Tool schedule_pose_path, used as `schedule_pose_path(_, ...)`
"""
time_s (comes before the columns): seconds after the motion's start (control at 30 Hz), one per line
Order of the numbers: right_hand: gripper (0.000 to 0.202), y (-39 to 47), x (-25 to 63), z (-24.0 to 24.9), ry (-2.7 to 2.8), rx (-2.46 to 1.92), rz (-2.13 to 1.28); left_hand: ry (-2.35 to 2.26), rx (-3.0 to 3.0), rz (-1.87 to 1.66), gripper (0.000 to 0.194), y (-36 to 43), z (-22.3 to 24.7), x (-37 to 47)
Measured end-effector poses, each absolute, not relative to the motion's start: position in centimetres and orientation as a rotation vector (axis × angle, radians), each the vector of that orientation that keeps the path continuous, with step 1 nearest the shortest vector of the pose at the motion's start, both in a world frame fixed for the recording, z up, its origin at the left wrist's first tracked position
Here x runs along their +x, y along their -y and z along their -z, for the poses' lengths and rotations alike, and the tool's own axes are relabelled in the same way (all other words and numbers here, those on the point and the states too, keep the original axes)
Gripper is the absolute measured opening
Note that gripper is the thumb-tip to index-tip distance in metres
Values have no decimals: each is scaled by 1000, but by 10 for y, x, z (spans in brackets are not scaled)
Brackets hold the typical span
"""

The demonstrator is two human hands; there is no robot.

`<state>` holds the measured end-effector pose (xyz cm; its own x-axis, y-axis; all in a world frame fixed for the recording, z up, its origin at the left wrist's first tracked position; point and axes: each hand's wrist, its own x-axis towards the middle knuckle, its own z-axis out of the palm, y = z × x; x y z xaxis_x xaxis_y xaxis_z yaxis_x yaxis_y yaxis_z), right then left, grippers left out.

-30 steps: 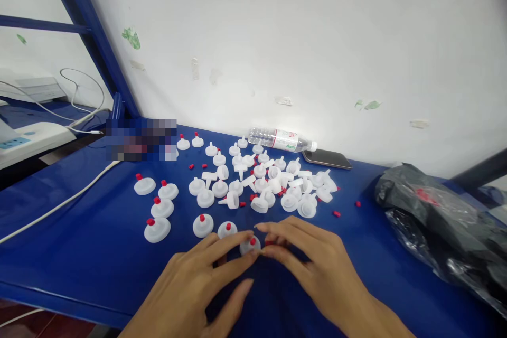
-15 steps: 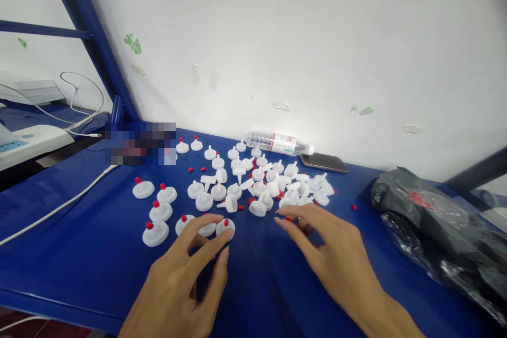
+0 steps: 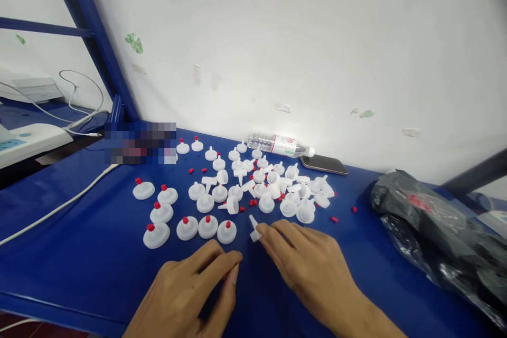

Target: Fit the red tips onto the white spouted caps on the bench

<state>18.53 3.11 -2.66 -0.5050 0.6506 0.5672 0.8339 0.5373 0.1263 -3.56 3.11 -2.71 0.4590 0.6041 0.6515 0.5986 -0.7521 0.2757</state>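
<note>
Head view: R hand (image 3: 312,261) grips a white nozzle cap (image 3: 255,234), spout up & tilted, nr the front edge of the blue surface (image 3: 99,253); L hand (image 3: 190,290) beside it has thumb & index tips pinched tog., can't tell if anything's btwn. Red-tipped caps (image 3: 208,226) stand just beyond L hand & twd the left edge, w/ loose white caps (image 3: 266,203) & red tips (image 3: 334,219) scattered mid-surface, bottle (image 3: 281,145) & phone (image 3: 325,164) at the far edge, blk bag (image 3: 420,216) twd the right edge.

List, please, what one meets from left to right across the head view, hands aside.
White plastic power strip, red-tipped round white plastic nozzles, clear plastic bottle with white label, flat black phone, dark grey plastic bag.
</note>
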Motion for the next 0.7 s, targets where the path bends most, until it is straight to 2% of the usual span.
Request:
schedule_pose_path(0.13, 27, -19, 184, 25, 2303, -1095, 643, -1127, 2714, -1120, 30, -29, 34, -36)
schedule_pose_path(0.27, 29, -5, 185, 34, 2313, -1102, 549, -1157, 2754, -947, 35, -27, 40, -38)
schedule_pose_path(0.4, 23, 9, 190, 41, 2334, -1204, 217, -1074, 2763, -879, 40, -28, 40, -39)
schedule_pose_path(0.6, 6, -4, 193, 18, 1865, -1299, -340, -1057, 2715, -752, 48, -29, 38, -38)
schedule_pose_path(0.7, 10, -20, 187, 10, 1736, -1333, -505, -1027, 2717, -717, 48, -30, 38, -39)
